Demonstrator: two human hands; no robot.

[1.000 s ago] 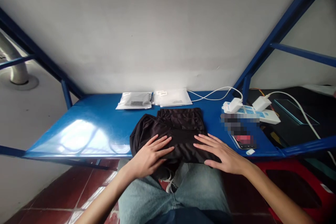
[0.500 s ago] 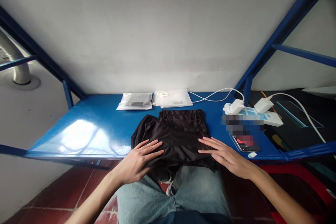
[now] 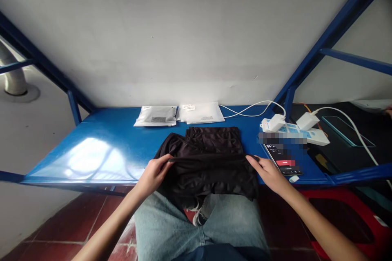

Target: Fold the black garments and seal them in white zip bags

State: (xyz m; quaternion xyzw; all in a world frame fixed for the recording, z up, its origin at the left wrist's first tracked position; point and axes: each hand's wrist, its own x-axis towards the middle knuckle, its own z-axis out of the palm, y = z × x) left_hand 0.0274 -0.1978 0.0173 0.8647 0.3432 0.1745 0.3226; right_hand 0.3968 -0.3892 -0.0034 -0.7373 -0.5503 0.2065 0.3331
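centrally, two bare hands pinch a black garment, one at each side. the left hand (image 3: pixel 156 172) comes in from the lower left, fingers curled, its thumb and fingertips closed on the cloth. the right hand (image 3: pixel 271 174) mirrors it from the lower right, thumb and fingers closed on the opposite end, wrist low and forearm slanting inward. between them the black garment (image 3: pixel 211 175) shows a raised, fairly straight ridge of cloth; it is soft, thin and creased, with a folded, roughly squared part beyond the ridge and a rounded bulge at the left. it lies at the near edge of a blue table (image 3: pixel 122 130), its front hanging over above denim-clad knees (image 3: pixel 171 220).

farther out, pale zip bags (image 3: pixel 156 116) with small labels lie flat near the wall (image 3: pixel 190 40). to the right, a phone (image 3: pixel 283 161) with a lit, partly blurred screen rests near a white power strip (image 3: pixel 312 135), which holds two white chargers (image 3: pixel 307 121). a red stool (image 3: pixel 364 216) stands below, lower right.
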